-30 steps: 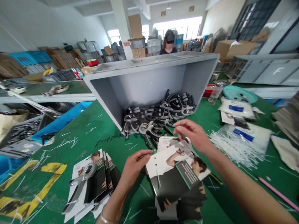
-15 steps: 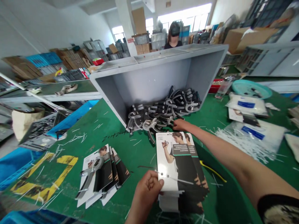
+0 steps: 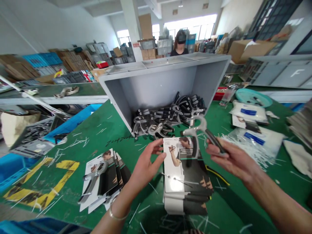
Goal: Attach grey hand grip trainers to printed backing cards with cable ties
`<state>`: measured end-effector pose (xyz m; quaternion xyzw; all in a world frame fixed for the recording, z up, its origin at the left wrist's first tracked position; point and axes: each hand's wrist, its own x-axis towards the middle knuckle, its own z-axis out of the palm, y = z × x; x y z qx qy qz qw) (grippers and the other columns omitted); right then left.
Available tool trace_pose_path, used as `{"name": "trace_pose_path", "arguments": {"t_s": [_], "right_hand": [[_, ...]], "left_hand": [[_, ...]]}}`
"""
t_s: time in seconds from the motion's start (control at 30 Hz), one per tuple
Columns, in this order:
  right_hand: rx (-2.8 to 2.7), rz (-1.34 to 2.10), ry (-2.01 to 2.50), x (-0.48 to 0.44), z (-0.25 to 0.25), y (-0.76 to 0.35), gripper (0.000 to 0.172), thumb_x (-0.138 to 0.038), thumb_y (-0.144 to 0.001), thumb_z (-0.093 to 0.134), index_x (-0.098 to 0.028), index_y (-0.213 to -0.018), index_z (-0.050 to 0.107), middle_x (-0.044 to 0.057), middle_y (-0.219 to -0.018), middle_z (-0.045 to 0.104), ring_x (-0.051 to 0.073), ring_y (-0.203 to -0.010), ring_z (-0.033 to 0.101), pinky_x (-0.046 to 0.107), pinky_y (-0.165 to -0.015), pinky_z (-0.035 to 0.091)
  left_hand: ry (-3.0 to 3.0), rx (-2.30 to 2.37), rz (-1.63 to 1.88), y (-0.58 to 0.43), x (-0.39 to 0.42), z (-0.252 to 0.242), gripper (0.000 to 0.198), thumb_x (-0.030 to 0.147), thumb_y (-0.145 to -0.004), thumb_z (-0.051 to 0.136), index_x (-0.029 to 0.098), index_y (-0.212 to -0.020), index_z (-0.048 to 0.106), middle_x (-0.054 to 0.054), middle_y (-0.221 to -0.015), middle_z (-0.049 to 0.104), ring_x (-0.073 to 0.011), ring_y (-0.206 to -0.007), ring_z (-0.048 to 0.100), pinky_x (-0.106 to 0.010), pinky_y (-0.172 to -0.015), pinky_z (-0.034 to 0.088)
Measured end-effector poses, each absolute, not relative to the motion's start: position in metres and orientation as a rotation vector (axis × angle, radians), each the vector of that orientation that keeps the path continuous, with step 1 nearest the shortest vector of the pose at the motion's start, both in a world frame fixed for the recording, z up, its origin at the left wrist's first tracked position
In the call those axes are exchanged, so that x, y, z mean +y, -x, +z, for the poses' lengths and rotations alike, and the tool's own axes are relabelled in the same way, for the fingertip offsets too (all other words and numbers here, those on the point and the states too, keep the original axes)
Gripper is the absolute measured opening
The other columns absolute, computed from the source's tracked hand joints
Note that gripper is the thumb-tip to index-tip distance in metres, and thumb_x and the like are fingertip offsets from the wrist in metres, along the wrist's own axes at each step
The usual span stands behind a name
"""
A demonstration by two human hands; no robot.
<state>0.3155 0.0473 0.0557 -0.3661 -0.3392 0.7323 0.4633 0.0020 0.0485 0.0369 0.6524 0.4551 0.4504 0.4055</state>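
A grey and black hand grip strengthener (image 3: 199, 128) with a metal spring is in my right hand (image 3: 229, 159), whose fingers wrap one of its handles. It hangs over the upper part of a stack of printed packaging cards (image 3: 174, 185). White cable ties pass through holes in the top card. My left hand (image 3: 149, 159) is at the left edge of that stack, fingers apart and holding nothing. Further left, another hand grip (image 3: 96, 177) lies on a few fanned cards (image 3: 114, 175).
Behind the cards a grey crate (image 3: 156, 87) lies on its side with a heap of hand grips (image 3: 168, 113) inside. To the right are loose white cable ties (image 3: 247, 151), plastic bags (image 3: 255, 138) and a teal basin (image 3: 253, 97). A person (image 3: 179, 47) is behind the crate.
My right hand has come back from the crate's heap with a hand grip. My left hand has moved up along the card stack and opened.
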Motion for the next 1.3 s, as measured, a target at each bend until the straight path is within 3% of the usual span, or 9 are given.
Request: {"name": "trace_pose_path", "arguments": {"t_s": [0.07,0.2,0.33,0.43,0.53,0.67,0.83,1.03,1.3], "right_hand": [[-0.666,1.975,0.72,0.031,0.05,-0.279,0.017,-0.031,-0.093,0.062,-0.018,-0.104,0.064,-0.003,-0.071,0.042,0.006,-0.05,0.023,0.01,-0.039,0.031],[-0.57,2.058,0.637,0.026,0.035,-0.245,0.017,-0.027,-0.092,0.063,-0.014,-0.103,0.065,-0.001,-0.075,0.047,0.005,-0.053,0.029,0.009,-0.042,0.034],[-0.953,2.023,0.998,0.022,0.027,-0.265,0.031,-0.045,-0.097,0.053,-0.017,-0.099,0.065,0.0,-0.07,0.055,0.005,-0.044,0.028,0.015,-0.036,0.026],[-1.485,1.428,1.447,0.012,0.026,-0.289,0.035,-0.051,-0.095,0.052,-0.021,-0.082,0.062,0.001,-0.065,0.058,0.013,-0.049,0.045,0.023,-0.042,0.037],[-1.8,0.694,1.534,0.003,0.029,-0.294,0.016,-0.04,-0.094,0.058,-0.025,-0.09,0.064,0.006,-0.086,0.066,0.024,-0.08,0.061,0.036,-0.069,0.05],[-2.136,0.585,1.303,0.003,0.03,-0.263,0.013,-0.023,-0.093,0.061,-0.027,-0.104,0.065,0.007,-0.103,0.064,0.027,-0.101,0.056,0.043,-0.088,0.048],[-2.119,0.509,1.348,0.021,0.016,-0.233,0.005,-0.02,-0.091,0.063,-0.023,-0.087,0.064,0.006,-0.098,0.058,0.025,-0.098,0.055,0.041,-0.085,0.048],[-1.901,0.664,1.236,0.034,0.01,-0.236,0.01,-0.022,-0.093,0.061,-0.023,-0.084,0.064,0.005,-0.1,0.059,0.023,-0.102,0.055,0.041,-0.093,0.045],[-1.932,0.701,1.257,0.029,0.012,-0.239,0.017,-0.03,-0.098,0.053,-0.024,-0.086,0.064,0.006,-0.141,0.052,0.027,-0.134,0.039,0.05,-0.11,0.029]], "left_hand": [[-1.668,0.975,1.136,-0.019,0.068,0.037,0.057,0.029,-0.085,0.069,0.025,-0.14,0.051,-0.011,-0.138,0.059,-0.0248,-0.119,0.059,-0.038,-0.101,0.047],[-1.586,0.931,1.115,-0.029,0.087,0.025,0.036,0.03,-0.088,0.066,0.022,-0.123,0.065,-0.008,-0.114,0.071,-0.0228,-0.101,0.067,-0.034,-0.089,0.052],[-1.799,1.025,1.045,-0.019,0.077,0.011,0.024,0.031,-0.088,0.067,0.024,-0.11,0.073,-0.007,-0.105,0.073,-0.0228,-0.098,0.064,-0.036,-0.09,0.047],[-2.018,0.981,0.917,-0.016,0.063,0.009,0.021,0.034,-0.087,0.068,0.027,-0.107,0.074,-0.006,-0.103,0.072,-0.0236,-0.101,0.06,-0.038,-0.094,0.042],[-2.108,0.981,0.885,-0.022,0.062,0.015,0.02,0.034,-0.09,0.065,0.027,-0.107,0.072,-0.006,-0.107,0.071,-0.0239,-0.107,0.057,-0.038,-0.097,0.039],[-2.066,1.088,1.012,-0.041,0.083,0.022,0.022,0.025,-0.093,0.058,0.025,-0.111,0.071,-0.006,-0.111,0.069,-0.0234,-0.108,0.057,-0.038,-0.098,0.038],[-1.998,1.016,0.991,-0.056,0.088,0.018,0.01,0.024,-0.087,0.067,0.023,-0.089,0.076,-0.004,-0.089,0.074,-0.023,-0.09,0.062,-0.035,-0.086,0.044],[-2.189,1.015,1.0,-0.051,0.069,0.008,0.019,0.024,-0.092,0.061,0.028,-0.102,0.077,-0.005,-0.096,0.075,-0.0243,-0.094,0.061,-0.04,-0.091,0.041],[-2.125,1.048,1.016,-0.053,0.067,0.005,0.016,0.022,-0.091,0.064,0.027,-0.1,0.077,-0.004,-0.102,0.073,-0.0223,-0.102,0.059,-0.039,-0.095,0.041]]}}
